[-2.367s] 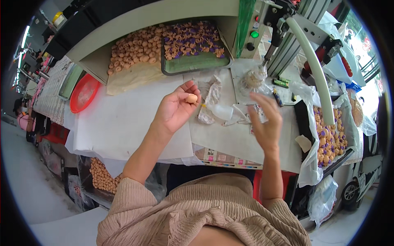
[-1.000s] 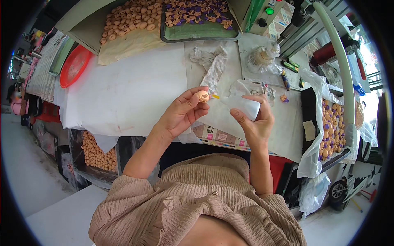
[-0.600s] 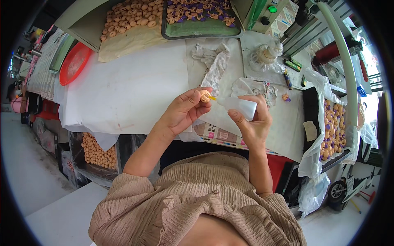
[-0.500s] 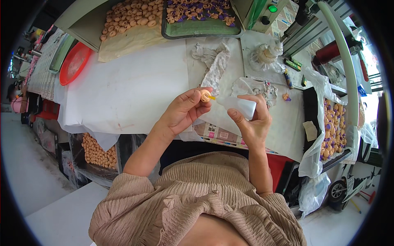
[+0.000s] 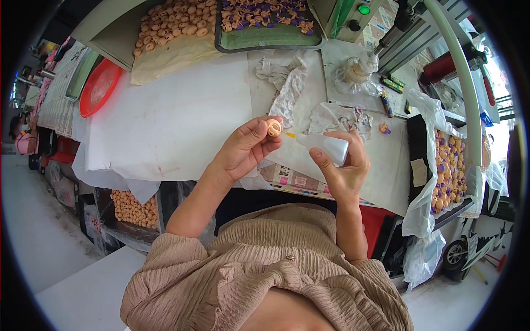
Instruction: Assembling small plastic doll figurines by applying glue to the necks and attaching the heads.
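Between the thumb and fingers of my left hand [image 5: 246,145] is a small peach-coloured doll head [image 5: 274,128], its round opening facing right. My right hand [image 5: 346,168] is wrapped round a white squeeze bottle [image 5: 329,148] lying nearly level. The bottle's thin yellow-based tip [image 5: 290,134] points left at the doll head, very close to its opening; I cannot tell whether it touches. Both hands are above the near edge of the paper-covered table [image 5: 187,127].
Doll heads [image 5: 176,22] are piled on cloth at the back, beside a tray [image 5: 265,42] of small purple-and-peach figures. Crumpled rags [image 5: 287,83] lie beyond my hands. A red basin [image 5: 99,88] stands far left. At right is a lined box of figures [image 5: 448,171], near a machine's pale tube [image 5: 461,71].
The bottle has drawn slightly right, so more of its tip shows outside the doll head. My left hand and the head have shifted a little left.
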`<move>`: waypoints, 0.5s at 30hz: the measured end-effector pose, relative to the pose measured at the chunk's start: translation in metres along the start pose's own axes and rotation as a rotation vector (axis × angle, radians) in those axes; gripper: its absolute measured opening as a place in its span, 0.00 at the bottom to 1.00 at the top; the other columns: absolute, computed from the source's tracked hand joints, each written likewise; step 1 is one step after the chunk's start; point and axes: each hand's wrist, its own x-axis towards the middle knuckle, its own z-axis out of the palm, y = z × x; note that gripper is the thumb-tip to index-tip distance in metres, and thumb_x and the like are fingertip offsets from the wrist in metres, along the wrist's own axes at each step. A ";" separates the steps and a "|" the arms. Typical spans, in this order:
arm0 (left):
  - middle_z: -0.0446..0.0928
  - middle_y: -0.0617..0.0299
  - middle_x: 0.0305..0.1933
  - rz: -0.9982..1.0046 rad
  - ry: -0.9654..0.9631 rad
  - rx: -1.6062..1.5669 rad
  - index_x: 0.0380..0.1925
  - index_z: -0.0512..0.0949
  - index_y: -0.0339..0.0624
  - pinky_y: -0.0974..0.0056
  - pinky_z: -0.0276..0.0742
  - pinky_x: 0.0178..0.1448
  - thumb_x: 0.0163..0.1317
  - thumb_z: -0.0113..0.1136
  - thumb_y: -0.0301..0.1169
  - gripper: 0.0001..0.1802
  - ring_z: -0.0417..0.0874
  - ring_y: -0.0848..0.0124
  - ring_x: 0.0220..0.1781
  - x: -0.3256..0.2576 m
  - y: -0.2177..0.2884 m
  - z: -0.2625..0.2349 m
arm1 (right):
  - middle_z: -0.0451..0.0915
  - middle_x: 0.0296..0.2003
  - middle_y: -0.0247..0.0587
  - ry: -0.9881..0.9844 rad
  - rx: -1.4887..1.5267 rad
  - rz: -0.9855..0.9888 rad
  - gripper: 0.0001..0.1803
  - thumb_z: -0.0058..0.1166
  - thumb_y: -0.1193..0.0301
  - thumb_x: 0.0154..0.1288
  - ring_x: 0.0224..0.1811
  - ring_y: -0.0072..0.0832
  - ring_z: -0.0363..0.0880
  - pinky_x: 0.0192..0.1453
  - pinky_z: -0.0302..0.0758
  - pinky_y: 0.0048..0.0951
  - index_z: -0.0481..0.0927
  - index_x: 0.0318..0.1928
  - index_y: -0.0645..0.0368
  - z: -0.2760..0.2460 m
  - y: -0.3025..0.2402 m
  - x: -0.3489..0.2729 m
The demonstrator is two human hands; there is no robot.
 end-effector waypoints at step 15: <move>0.77 0.59 0.49 -0.009 0.018 -0.002 0.58 0.70 0.35 0.68 0.79 0.57 0.69 0.53 0.39 0.23 0.80 0.74 0.47 0.001 0.002 0.001 | 0.77 0.34 0.35 0.000 0.002 -0.023 0.18 0.73 0.68 0.50 0.34 0.22 0.73 0.43 0.69 0.25 0.80 0.38 0.63 0.006 -0.003 0.003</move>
